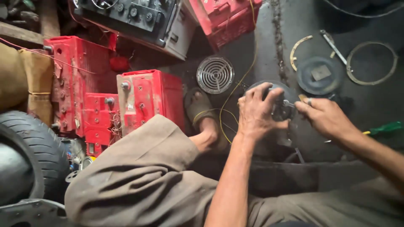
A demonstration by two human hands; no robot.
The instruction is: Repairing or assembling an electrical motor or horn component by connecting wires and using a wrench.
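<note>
My left hand (257, 112) grips the top of a round dark metal motor part (281, 108) that stands on the dark floor between my knees. My right hand (323, 117) reaches in from the right with its fingers pinched on a small metal piece (304, 100) at the part's right edge. A thin yellow wire (230, 94) runs from the part up across the floor. My foot in a worn sandal (201, 110) rests just left of the part.
Red batteries (147, 97) stand in a cluster at left, with a black tyre (35, 149) beside them. A round metal grille (215, 74), a dark disc (319, 75), metal rings (372, 63), a wrench (333, 45) and a green-handled screwdriver (386, 128) lie on the floor.
</note>
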